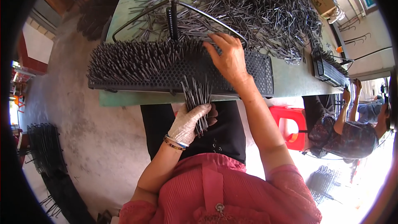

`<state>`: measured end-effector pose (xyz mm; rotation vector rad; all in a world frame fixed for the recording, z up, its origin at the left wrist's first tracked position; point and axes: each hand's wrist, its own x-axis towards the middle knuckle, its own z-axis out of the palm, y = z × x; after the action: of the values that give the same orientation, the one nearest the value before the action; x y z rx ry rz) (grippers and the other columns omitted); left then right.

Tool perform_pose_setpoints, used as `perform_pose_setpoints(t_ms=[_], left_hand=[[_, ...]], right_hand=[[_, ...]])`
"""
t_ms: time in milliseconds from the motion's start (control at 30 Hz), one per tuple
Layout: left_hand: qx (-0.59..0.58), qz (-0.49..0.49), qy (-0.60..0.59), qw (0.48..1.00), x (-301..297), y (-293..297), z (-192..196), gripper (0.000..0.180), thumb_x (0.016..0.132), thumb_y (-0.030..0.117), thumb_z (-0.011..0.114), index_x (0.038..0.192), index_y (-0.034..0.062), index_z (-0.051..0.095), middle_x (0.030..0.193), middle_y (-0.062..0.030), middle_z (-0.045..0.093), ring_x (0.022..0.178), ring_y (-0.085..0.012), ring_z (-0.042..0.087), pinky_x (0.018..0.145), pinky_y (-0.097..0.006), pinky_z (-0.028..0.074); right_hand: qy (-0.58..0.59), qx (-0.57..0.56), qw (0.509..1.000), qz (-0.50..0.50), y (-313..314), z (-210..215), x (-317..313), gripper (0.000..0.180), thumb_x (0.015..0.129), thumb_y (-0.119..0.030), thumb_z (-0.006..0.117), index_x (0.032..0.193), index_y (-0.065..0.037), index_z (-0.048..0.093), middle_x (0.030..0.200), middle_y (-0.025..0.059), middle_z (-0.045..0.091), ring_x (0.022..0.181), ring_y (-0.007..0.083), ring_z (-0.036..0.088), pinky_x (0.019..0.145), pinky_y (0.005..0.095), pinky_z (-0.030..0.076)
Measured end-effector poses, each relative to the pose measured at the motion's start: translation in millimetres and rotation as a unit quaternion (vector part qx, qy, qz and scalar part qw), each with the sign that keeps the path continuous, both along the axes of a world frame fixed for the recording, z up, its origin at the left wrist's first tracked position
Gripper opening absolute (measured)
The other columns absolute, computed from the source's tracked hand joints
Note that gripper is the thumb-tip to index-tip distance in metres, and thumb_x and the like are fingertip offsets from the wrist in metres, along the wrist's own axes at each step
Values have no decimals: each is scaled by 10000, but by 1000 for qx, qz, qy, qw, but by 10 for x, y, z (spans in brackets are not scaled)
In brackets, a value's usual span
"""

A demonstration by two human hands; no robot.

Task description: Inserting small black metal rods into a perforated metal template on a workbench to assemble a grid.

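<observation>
My left hand (187, 125), in a whitish glove, is closed round a bundle of thin dark metal rods (195, 95) that stand upright in front of my lap. The bundle's upper ends reach the near edge of a black perforated rack (244, 76) on the table. My bare right hand (229, 56) is over the rack, its thumb and index finger bent toward each other beside the standing rods (128, 62). Anything thin between those fingertips is too small to make out. Rods fill the rack's left part, packed upright in its holes; bare holes show toward the right.
A large heap of loose rods (265, 4) covers the far side of the green table (286, 76). A black metal frame (173, 16) rises behind the rack. At right, another person (348, 132) works at a similar rack (329, 72). A red stool (290, 126) stands under the table edge.
</observation>
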<state>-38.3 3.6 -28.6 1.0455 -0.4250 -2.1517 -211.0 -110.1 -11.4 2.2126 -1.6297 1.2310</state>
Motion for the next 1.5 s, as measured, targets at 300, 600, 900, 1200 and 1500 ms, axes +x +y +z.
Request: perform_pose_setpoints(t_ms=[300,600,900,1200,1500], left_hand=[[-46,31,29,998,-19,-21,74,197,885,98,635,1039,-22,608,894,-113,670,780,-213,677,691,-340,594],[-15,68,6,998,-106,-4,25,234,884,102,634,1082,-16,593,921,-120,673,794,-225,687,684,-351,601],[-4,66,4,998,-106,16,-13,182,869,96,649,1014,3,592,867,-117,671,735,-235,688,649,-361,605],[10,26,-11,1000,-57,-13,19,195,876,76,627,1051,12,571,888,-119,668,770,-231,682,662,-372,603],[11,12,-9,1000,-56,-28,25,194,897,74,584,1055,-37,599,944,-143,683,795,-238,687,686,-373,592]], right_hand=[[-264,409,863,133,633,243,-18,303,885,-236,704,950,60,692,815,68,697,738,85,607,654,257,495],[-379,456,800,90,704,194,-118,249,897,-181,677,986,52,693,813,47,686,691,68,591,595,217,477],[-331,140,933,30,119,216,-295,234,893,-127,678,1060,37,671,914,73,713,845,89,642,763,222,502],[-274,132,952,40,-42,32,-317,205,879,-108,682,1062,-16,681,912,69,729,868,103,674,788,244,519],[-219,123,967,40,-51,34,-301,199,869,-108,684,1049,-24,687,903,105,723,846,144,693,749,272,526]])
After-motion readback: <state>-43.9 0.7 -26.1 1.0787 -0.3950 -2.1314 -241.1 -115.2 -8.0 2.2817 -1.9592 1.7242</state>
